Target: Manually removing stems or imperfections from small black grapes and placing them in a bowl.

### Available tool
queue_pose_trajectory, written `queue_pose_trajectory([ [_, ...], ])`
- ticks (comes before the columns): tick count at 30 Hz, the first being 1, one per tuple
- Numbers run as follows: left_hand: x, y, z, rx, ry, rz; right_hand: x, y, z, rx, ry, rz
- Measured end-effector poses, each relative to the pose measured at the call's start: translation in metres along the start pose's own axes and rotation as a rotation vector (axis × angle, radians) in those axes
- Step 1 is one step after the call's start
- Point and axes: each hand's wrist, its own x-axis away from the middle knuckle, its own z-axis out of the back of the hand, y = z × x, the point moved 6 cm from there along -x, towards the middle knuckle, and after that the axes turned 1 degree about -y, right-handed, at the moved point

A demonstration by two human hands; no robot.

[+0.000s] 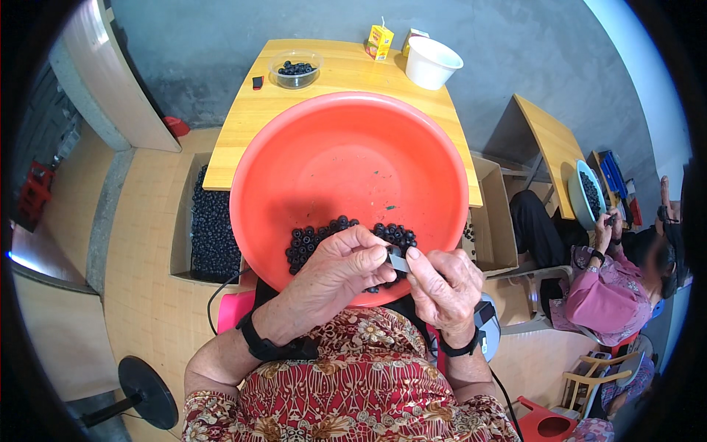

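Over the near side of a large red basin (pixel 250 162), my two hands meet. My left hand (pixel 335 269) pinches a small black round part (pixel 393 251) between thumb and fingers; most of it is hidden. Thumb and fingers of my right hand (pixel 447 286) are closed on a small flat grey blade (pixel 399 263), whose tip is at the black part. Beneath my hands, many black ring-like parts (pixel 302 243) are heaped along the basin's near wall. A few dark scraps (pixel 391 208) lie on its bottom.
The wooden table (pixel 239 140) bears a clear bowl (pixel 296 79) of black parts, a small red-black object (pixel 258 82), a yellow carton (pixel 379 42) and a white tub (pixel 433 65). Boxes (pixel 180 243) (pixel 495 221) flank it. A co-worker (pixel 604 302) sits at the right beside a light-blue basin (pixel 582 202).
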Motion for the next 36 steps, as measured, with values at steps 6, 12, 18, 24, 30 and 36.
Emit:
queue_pose_trajectory([
  [6,0.001,-0.001,0.000,0.017,-0.005,0.005,0.000,-0.001,-0.001,0.026,-0.008,-0.005],
  [12,0.000,-0.003,0.003,0.037,0.008,0.007,0.002,0.003,-0.002,0.034,0.005,-0.009],
  [18,-0.001,-0.001,0.005,0.033,-0.021,0.000,-0.001,0.001,-0.003,0.039,-0.002,0.024],
  [24,0.003,0.004,-0.011,-0.032,-0.070,-0.032,0.001,0.029,-0.006,0.012,0.053,-0.167],
  [30,-0.001,-0.003,0.000,-0.025,0.017,-0.022,-0.008,0.010,-0.007,-0.403,0.052,-0.443],
  [36,-0.001,-0.003,0.005,0.005,0.027,-0.037,-0.009,-0.004,-0.015,-0.239,0.075,-0.144],
])
